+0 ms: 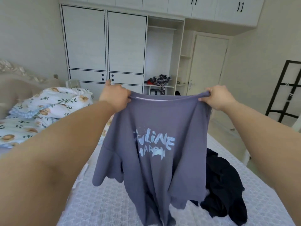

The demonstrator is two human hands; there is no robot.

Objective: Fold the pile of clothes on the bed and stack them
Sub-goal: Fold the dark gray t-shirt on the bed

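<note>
Clothes for folding are split between the air and the bed: a purple-grey cotton T-shirt with pale blue lettering on its chest hangs held up by its shoulders, printed side toward the camera, while a crumpled heap of dark navy garments lies on the white textured bedspread behind and to the right of it. The left hand pinches the shirt's left shoulder beside the neckline, fingers curled round a bunch of fabric, its grip closed on the cloth. The right hand pinches the other shoulder the same way, thumb and fingers clamped over the gathered seam. The neckline stretches in a shallow curve between the two hands, one short sleeve droops at the left, and the hem hangs down over the bedspread; whether it touches cannot be told. A rumpled floral duvet is bunched at the left by the padded headboard. A white wardrobe with black-trimmed doors stands against the far wall.
</note>
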